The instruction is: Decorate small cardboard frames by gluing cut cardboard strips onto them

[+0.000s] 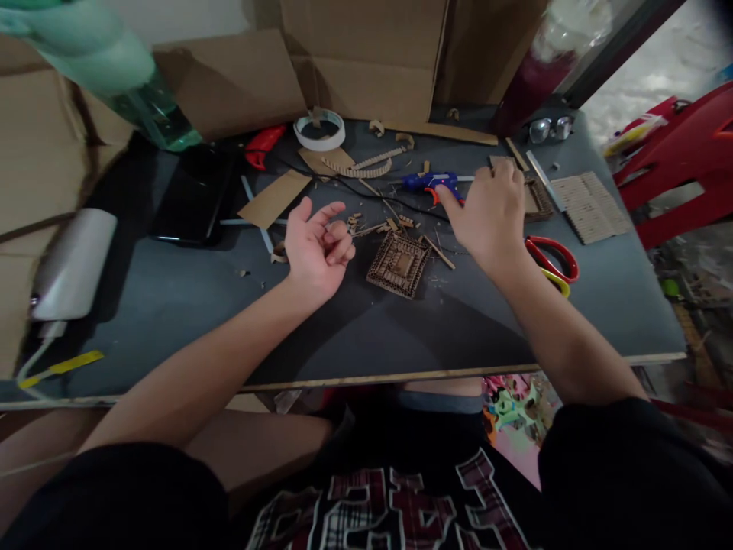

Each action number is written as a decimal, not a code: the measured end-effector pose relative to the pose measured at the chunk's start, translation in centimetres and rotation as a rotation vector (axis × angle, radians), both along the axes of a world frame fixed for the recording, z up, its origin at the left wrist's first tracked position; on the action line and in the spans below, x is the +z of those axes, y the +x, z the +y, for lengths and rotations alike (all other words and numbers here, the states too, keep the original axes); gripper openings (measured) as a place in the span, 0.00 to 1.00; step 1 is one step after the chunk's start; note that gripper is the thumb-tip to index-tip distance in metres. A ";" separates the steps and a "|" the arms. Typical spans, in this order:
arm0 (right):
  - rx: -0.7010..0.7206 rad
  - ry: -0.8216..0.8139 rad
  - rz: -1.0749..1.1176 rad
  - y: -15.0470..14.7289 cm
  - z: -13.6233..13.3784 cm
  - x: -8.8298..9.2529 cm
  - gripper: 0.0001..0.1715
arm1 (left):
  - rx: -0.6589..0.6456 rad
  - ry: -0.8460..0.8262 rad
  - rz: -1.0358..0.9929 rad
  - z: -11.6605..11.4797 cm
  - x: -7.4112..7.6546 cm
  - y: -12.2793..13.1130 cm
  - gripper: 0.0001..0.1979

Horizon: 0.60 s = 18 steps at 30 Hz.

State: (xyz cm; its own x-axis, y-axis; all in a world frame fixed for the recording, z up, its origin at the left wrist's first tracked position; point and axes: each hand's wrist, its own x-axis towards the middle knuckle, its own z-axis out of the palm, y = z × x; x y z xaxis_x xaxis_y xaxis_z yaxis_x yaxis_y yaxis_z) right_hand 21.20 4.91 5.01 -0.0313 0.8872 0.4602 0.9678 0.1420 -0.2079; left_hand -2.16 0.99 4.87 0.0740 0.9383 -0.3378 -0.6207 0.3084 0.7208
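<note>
Along the near side, front edge (401,377) runs nearly straight, with a wide strip of grey table (458,328) between it and a small cardboard square (399,263). Square lies flat between the hands, room on its near side. Left hand (321,248): palm up, half open, fingers loosely curled, near the square. Right hand (489,214): palm down, partly covering a small cardboard frame (544,200); fingertips hidden, cannot tell if gripping. Scissors (573,266) just beside right wrist. Past the square, tighter: scraps, blue glue gun (424,180) close to right thumb. Left side: white box (77,263), black phone (195,195). Right side: ribbed cardboard sheet (592,206), red chair (684,156) beyond table. Far side: tape roll (319,143), green bottle (152,107), upright cardboard panels (363,61).
</note>
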 end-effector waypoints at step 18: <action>0.752 0.165 -0.136 -7.9 -7.7 -0.6 0.15 | -0.076 -0.085 0.003 -2.5 1.1 1.3 0.34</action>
State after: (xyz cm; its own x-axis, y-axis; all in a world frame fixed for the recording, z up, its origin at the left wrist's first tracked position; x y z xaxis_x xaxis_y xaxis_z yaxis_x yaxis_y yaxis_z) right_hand 13.29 -2.81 4.45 -0.6629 0.5256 0.5332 0.6146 0.7887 -0.0133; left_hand -0.85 -1.54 6.00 0.1432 0.8980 -0.4160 -0.5911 0.4148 0.6918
